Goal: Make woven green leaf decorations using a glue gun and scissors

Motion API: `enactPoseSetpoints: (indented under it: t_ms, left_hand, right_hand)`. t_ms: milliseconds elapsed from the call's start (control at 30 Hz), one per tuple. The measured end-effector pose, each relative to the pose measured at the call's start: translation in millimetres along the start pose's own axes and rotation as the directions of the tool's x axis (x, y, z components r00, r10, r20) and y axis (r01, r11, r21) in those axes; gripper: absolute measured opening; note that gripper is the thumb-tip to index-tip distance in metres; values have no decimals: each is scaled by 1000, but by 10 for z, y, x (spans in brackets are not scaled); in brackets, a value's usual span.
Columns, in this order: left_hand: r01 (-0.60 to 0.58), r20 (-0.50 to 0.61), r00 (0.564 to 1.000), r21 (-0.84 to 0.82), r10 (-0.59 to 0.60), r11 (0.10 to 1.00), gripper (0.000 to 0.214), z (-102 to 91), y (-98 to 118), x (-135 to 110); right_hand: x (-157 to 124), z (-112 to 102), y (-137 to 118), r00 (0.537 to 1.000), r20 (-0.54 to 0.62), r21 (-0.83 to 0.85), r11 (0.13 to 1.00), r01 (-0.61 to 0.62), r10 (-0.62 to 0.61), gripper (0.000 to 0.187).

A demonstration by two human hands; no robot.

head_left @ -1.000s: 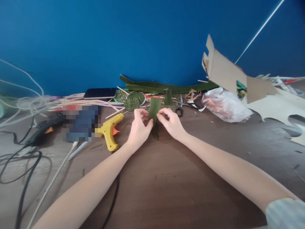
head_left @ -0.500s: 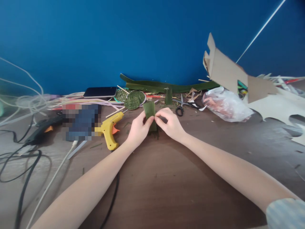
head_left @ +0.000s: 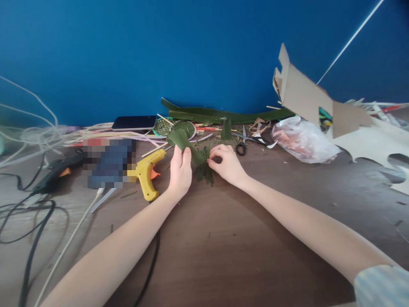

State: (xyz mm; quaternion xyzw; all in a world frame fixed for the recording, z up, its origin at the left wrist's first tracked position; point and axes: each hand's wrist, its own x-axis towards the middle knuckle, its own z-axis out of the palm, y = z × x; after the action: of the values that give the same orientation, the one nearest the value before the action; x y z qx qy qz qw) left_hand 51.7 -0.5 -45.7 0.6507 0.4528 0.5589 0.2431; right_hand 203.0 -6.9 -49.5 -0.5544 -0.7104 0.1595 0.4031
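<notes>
A long green leaf strip (head_left: pixel 198 157) slants across between my hands, its upper end bending to the left. My left hand (head_left: pixel 180 171) is closed on this strip, with the thumb laid along it. Thumb and forefinger of my right hand (head_left: pixel 226 164) pinch at the strip's right side, where it looks split into thin strands; the exact contact is hard to see. Below the strip, dark green leaf shreds (head_left: pixel 205 175) lie on the brown table (head_left: pixel 204 238).
A yellow glue gun (head_left: pixel 147 175) lies left of my left hand. Black-handled scissors (head_left: pixel 241 147), a short leaf piece (head_left: pixel 226 128) and long leaves (head_left: pixel 223 116) lie behind. A plastic bag (head_left: pixel 305 140) and cut cardboard (head_left: pixel 306 89) are at right; cables (head_left: pixel 38 238) at left.
My left hand has moved left and turned, tilting the leaf strip from upright to slanting. The shreds beneath are more exposed. My right hand has stayed nearly in place.
</notes>
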Motion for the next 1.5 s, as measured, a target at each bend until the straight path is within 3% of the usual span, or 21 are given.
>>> enactPoseSetpoints:
  t_ms: [133, 233, 367, 433, 533, 733, 1000, 1300, 1433, 1500]
  left_hand:
    - [-17, -61, 998, -8, 16, 1000, 31, 7, -6, 4]
    - [34, 0, 999, -28, -34, 999, 25, 11, -4, 0]
    - [102, 95, 990, -8, -101, 995, 18, 16, 5, 2]
    - [134, 130, 982, 51, -139, 990, 16, 18, 9, 9]
    - [143, 196, 966, 137, -168, 980, 16, 19, 29, 20]
    - [72, 295, 948, 167, -119, 983, 20, 23, 79, 21]
    - [7, 318, 945, 205, -73, 979, 17, 27, 63, 11]
    - [-9, 334, 940, 222, -67, 975, 16, 31, 78, 11]
    - [-67, 335, 942, 245, -19, 967, 14, 27, 94, 2]
    - [-59, 278, 960, 215, -3, 975, 14, 21, 93, -5]
  right_hand:
    - [-1, 18, -10, 1000, 4, -32, 999, -31, 31, 14]
    - [-6, 24, -24, 997, -23, -49, 996, -69, 68, 15]
    - [-10, 32, -15, 985, -128, 15, 993, -114, 115, 47]
    - [-10, 21, -4, 983, -149, 58, 994, -96, 104, 39]
    - [-8, -13, -5, 990, -133, 105, 994, -33, 47, 7]
    - [-24, -59, -66, 998, -21, 189, 980, 62, -59, 12]
    - [-49, -62, -74, 991, -40, 138, 982, 131, -127, 8]
    - [-50, -54, -76, 991, -56, 158, 979, 131, -124, 6]
    - [-33, -48, -57, 996, -74, 190, 980, 61, -47, 5]
    - [-21, -44, -40, 997, -82, 209, 978, 16, 1, 6]
